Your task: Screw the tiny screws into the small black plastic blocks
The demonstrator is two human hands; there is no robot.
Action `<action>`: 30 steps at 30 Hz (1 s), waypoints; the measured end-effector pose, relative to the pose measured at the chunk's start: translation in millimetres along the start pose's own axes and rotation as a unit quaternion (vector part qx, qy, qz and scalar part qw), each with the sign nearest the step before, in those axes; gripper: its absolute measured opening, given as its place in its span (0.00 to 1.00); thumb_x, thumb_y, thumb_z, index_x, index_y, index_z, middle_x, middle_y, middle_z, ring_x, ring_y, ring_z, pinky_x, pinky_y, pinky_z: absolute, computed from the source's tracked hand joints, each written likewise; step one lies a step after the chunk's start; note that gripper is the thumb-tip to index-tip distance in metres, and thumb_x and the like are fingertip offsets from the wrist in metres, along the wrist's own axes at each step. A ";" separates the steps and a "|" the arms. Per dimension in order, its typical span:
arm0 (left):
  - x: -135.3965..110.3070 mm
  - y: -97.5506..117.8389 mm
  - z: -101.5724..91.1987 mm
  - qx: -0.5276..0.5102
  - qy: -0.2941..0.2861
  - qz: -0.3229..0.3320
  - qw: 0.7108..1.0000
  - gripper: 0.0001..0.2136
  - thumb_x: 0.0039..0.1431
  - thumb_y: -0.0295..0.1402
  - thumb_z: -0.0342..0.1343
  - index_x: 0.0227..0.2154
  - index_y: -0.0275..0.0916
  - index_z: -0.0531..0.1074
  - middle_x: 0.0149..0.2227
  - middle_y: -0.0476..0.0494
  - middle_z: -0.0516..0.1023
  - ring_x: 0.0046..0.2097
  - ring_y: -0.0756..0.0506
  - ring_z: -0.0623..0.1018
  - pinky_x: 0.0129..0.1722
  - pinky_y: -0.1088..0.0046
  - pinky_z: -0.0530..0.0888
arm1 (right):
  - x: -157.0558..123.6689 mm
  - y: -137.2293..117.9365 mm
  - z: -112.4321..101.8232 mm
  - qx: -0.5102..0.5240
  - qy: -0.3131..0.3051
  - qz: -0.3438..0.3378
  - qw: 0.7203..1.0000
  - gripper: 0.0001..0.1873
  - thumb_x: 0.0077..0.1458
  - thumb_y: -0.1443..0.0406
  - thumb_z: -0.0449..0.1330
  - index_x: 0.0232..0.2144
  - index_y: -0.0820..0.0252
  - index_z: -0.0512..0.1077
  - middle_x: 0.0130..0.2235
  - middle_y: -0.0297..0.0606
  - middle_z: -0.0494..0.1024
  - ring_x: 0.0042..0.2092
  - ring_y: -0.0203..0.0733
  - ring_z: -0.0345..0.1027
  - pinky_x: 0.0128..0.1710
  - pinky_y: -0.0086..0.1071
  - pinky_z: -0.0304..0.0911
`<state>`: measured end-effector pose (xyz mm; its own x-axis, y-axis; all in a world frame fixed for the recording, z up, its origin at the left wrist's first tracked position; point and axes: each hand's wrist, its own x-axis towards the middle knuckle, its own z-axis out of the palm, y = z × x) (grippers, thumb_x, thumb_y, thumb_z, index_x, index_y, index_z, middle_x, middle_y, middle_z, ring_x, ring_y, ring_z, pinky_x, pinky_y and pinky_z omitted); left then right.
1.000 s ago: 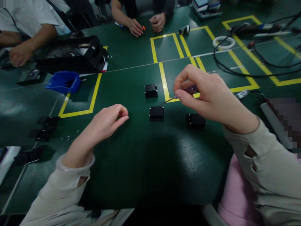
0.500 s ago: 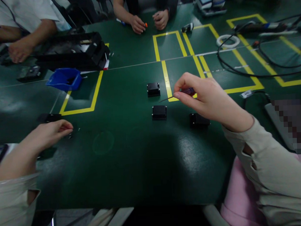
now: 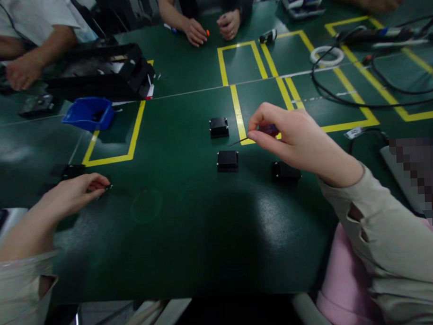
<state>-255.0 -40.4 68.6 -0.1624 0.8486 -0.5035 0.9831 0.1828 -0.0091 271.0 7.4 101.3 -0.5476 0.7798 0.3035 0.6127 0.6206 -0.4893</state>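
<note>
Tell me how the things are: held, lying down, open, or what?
Far block, set down, untouched
Near block, set down, untouched
Right block, set down
Screwdriver, held, tip off the blocks
Right hand, closed on the screwdriver
Left hand, fingers curled by a silver bit; grip unclear
Blue bin, open, dark pieces inside
White ring, lying flat
Black cable, loosely looped

Smooth, glossy table (image 3: pixel 191 248) — the black blocks (image 3: pixel 228 159) look like satin plastic, the blue tray (image 3: pixel 82 121) like shinier plastic; the thin screwdriver shaft (image 3: pixel 240 141) looks metal — the sleeves (image 3: pixel 386 246) matt cloth.
</note>
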 end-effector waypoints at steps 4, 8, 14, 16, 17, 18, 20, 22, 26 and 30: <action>2.4 7.4 -1.3 0.015 0.028 0.011 0.999 0.18 0.59 0.45 0.51 0.48 0.40 0.69 0.49 0.42 0.80 0.50 0.40 0.78 0.52 0.69 0.72 | 0.3 0.5 -0.2 0.000 0.000 0.000 1.000 0.11 0.65 0.61 0.55 0.43 0.60 0.74 0.36 0.36 0.78 0.34 0.38 0.70 0.36 0.32 0.59; 4.5 7.3 4.8 -0.005 0.022 0.034 0.999 0.19 0.61 0.46 0.50 0.47 0.38 0.69 0.48 0.41 0.79 0.49 0.40 0.78 0.50 0.70 0.72 | 0.3 0.9 -0.6 -0.002 0.002 -0.004 1.000 0.11 0.65 0.61 0.55 0.43 0.60 0.74 0.36 0.36 0.78 0.34 0.38 0.70 0.36 0.33 0.59; -1.5 -1.5 11.2 -0.030 0.029 0.011 0.999 0.21 0.57 0.51 0.51 0.43 0.40 0.72 0.44 0.45 0.81 0.46 0.40 0.79 0.47 0.71 0.72 | 0.5 1.1 -0.8 0.001 -0.003 0.002 1.000 0.12 0.65 0.60 0.55 0.45 0.59 0.74 0.36 0.37 0.78 0.34 0.39 0.70 0.36 0.33 0.60; -5.3 -3.0 11.5 -0.026 0.036 0.006 0.999 0.22 0.56 0.52 0.51 0.43 0.40 0.73 0.45 0.44 0.81 0.47 0.39 0.79 0.47 0.71 0.72 | 0.5 1.1 -0.8 0.002 -0.003 0.003 1.000 0.12 0.65 0.60 0.55 0.44 0.59 0.74 0.36 0.37 0.78 0.35 0.39 0.70 0.36 0.33 0.60; -7.1 -3.8 11.9 -0.025 0.036 0.005 0.999 0.21 0.56 0.52 0.51 0.43 0.40 0.73 0.46 0.44 0.82 0.47 0.39 0.79 0.48 0.70 0.71 | 0.5 1.2 -0.7 0.003 -0.002 0.001 1.000 0.11 0.65 0.61 0.55 0.44 0.59 0.74 0.36 0.37 0.78 0.34 0.39 0.70 0.36 0.33 0.60; -8.7 -4.8 12.4 -0.023 0.036 0.003 0.999 0.21 0.56 0.51 0.51 0.43 0.41 0.72 0.46 0.44 0.82 0.48 0.39 0.79 0.48 0.70 0.71 | 0.5 1.3 -0.5 0.004 0.000 0.000 1.000 0.11 0.65 0.61 0.55 0.43 0.59 0.74 0.36 0.37 0.78 0.34 0.38 0.70 0.36 0.33 0.60; -11.2 -6.7 13.8 -0.021 0.031 0.001 0.999 0.19 0.57 0.49 0.51 0.43 0.42 0.72 0.47 0.45 0.81 0.49 0.39 0.79 0.50 0.69 0.71 | 0.7 1.9 -0.2 0.002 0.002 -0.003 1.000 0.11 0.65 0.61 0.56 0.43 0.60 0.74 0.36 0.37 0.78 0.34 0.38 0.70 0.36 0.33 0.60; -12.4 -7.3 14.8 -0.016 0.029 -0.002 0.999 0.18 0.58 0.48 0.50 0.44 0.42 0.71 0.47 0.45 0.81 0.50 0.39 0.79 0.51 0.69 0.71 | 1.1 2.9 0.1 -0.003 0.006 0.002 1.000 0.10 0.65 0.61 0.56 0.43 0.60 0.74 0.36 0.37 0.78 0.35 0.39 0.70 0.37 0.33 0.60; -10.4 5.6 12.2 -0.002 0.059 0.017 0.998 0.20 0.59 0.48 0.50 0.46 0.39 0.69 0.49 0.39 0.79 0.52 0.37 0.79 0.53 0.66 0.72 | 2.3 5.1 -0.3 -0.015 0.030 0.024 0.999 0.09 0.64 0.63 0.56 0.43 0.60 0.74 0.36 0.37 0.78 0.36 0.41 0.71 0.38 0.33 0.60; -7.3 52.0 6.1 0.014 0.130 0.096 0.987 0.20 0.64 0.48 0.51 0.50 0.38 0.68 0.53 0.37 0.76 0.55 0.35 0.76 0.56 0.60 0.71 | 3.0 5.4 -1.6 -0.015 0.050 0.036 0.998 0.10 0.64 0.63 0.56 0.43 0.60 0.74 0.36 0.38 0.79 0.36 0.41 0.71 0.38 0.34 0.61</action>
<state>-202.2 -40.1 66.5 0.0151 0.9655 -0.2599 0.9992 -0.0050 0.0396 273.6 13.3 100.9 -0.4431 0.8259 0.3486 0.6657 0.5635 -0.4892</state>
